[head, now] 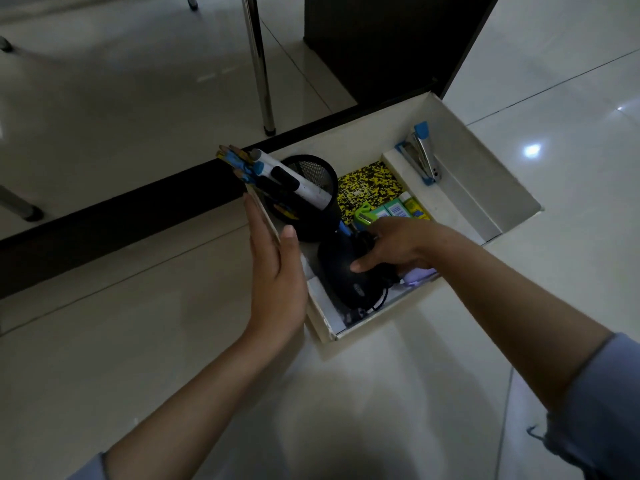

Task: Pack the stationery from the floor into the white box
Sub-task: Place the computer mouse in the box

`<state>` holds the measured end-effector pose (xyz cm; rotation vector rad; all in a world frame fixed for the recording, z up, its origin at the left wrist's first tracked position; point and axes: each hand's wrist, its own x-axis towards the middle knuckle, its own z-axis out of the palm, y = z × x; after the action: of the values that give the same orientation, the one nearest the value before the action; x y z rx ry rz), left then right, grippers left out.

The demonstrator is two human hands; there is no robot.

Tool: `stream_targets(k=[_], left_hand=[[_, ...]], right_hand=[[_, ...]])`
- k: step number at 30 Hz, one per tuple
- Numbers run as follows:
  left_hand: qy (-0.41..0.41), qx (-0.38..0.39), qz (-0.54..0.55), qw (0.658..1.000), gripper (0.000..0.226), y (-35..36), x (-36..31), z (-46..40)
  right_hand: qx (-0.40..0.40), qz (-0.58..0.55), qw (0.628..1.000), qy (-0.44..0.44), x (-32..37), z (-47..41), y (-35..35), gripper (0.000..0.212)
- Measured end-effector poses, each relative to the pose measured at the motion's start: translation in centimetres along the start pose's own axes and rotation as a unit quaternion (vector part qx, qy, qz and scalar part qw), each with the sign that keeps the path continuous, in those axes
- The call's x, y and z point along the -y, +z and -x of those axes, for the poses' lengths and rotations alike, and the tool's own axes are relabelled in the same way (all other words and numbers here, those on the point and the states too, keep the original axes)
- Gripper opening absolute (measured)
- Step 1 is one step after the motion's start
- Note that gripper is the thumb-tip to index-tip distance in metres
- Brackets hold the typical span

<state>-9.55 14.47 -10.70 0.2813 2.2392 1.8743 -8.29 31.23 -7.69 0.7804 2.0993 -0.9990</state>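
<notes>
The white box [323, 311] lies open on the tiled floor. Inside it stand a black mesh pen holder [317, 188] with markers and pencils [263, 171], a yellow-and-black notebook [369, 188], small green and blue packets [398, 207] and a black computer mouse [341, 277] with its cable. My right hand [394, 245] reaches into the box and grips the mouse from above. My left hand [273, 271] rests flat, fingers together, against the box's left wall. A blue and silver stapler [420, 154] lies on the box's opened lid.
The box's lid [485, 178] lies spread out to the right. A dark desk panel [384, 39] and a black base strip [121, 209] stand behind the box. A chrome table leg [261, 81] rises at the back. Glossy floor tiles surround the box.
</notes>
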Motion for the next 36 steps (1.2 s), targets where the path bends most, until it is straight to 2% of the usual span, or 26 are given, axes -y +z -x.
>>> stream_targets(k=[3, 7, 12, 15, 19, 22, 30, 36], left_hand=[[0.007, 0.017, -0.003, 1.000, 0.059, -0.1, 0.0, 0.2], [0.021, 0.033, -0.007, 0.999, 0.067, -0.1, 0.2, 0.5], [0.023, 0.027, -0.011, 0.999, 0.065, -0.1, 0.3, 0.5], [0.026, 0.025, -0.014, 0.999, 0.065, -0.1, 0.4, 0.4], [0.025, 0.029, -0.014, 0.999, 0.065, -0.1, 0.4, 0.5], [0.032, 0.028, -0.019, 0.999, 0.064, 0.0, 0.5, 0.5], [0.041, 0.022, -0.015, 0.999, 0.063, 0.1, 0.6, 0.4], [0.037, 0.015, -0.007, 0.999, 0.063, 0.2, 0.7, 0.4]], right_hand=[[0.007, 0.035, 0.999, -0.001, 0.2, 0.0, 0.1, 0.078], [-0.020, 0.096, 0.995, -0.022, 0.3, -0.2, 0.3, 0.071], [-0.094, 0.157, 0.981, -0.062, 0.1, -0.2, 1.0, 0.084], [-0.117, 0.161, 0.977, -0.079, 0.0, 0.3, 1.2, 0.081], [-0.095, 0.130, 0.981, -0.112, -0.5, 0.7, 0.7, 0.068], [-0.091, 0.153, 0.977, -0.116, -0.6, 0.6, 0.5, 0.068], [-0.173, 0.164, 0.963, -0.127, -0.1, 0.6, 1.0, 0.065], [-0.146, 0.206, 0.961, -0.112, 0.5, 0.1, 0.9, 0.063]])
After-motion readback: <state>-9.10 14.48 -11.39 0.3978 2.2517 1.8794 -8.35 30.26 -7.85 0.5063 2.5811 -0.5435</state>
